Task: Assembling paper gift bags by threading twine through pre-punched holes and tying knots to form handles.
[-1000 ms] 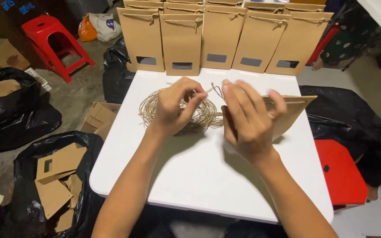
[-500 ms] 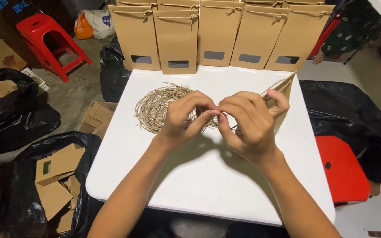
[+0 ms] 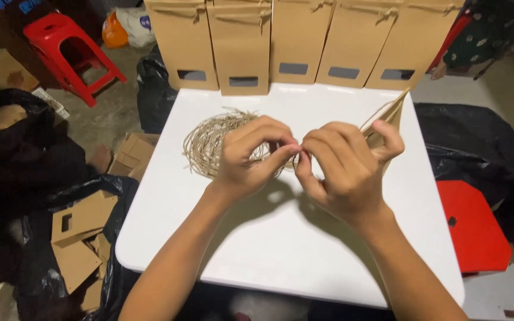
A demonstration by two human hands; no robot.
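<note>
From the head camera, five brown paper bags [image 3: 244, 47] stood upright in a row along the far edge of the white table [image 3: 281, 249], each with a small window in its front and a twine bow showing at the top of most, so by the look of it those five were finished. What was in them could not be told; the windows showed only dark. A sixth bag [image 3: 388, 116] lay under the right hand [image 3: 343, 172] toward the far right of the table, its corner pointing up past the thumb, and it appeared to be the one in work, its tie not yet made. The left hand [image 3: 251, 157] had its fingers curled and pinched against those of the right hand, both closed on a strand of twine between them, the strand itself mostly hidden. A loose coil of twine [image 3: 209, 142] lay on the table just behind the left hand, with plenty left. On the floor to the left, black sacks [image 3: 25, 154] held cardboard scraps [image 3: 78, 238], some with cut-out windows. A red stool [image 3: 69, 50] stood further back.
</note>
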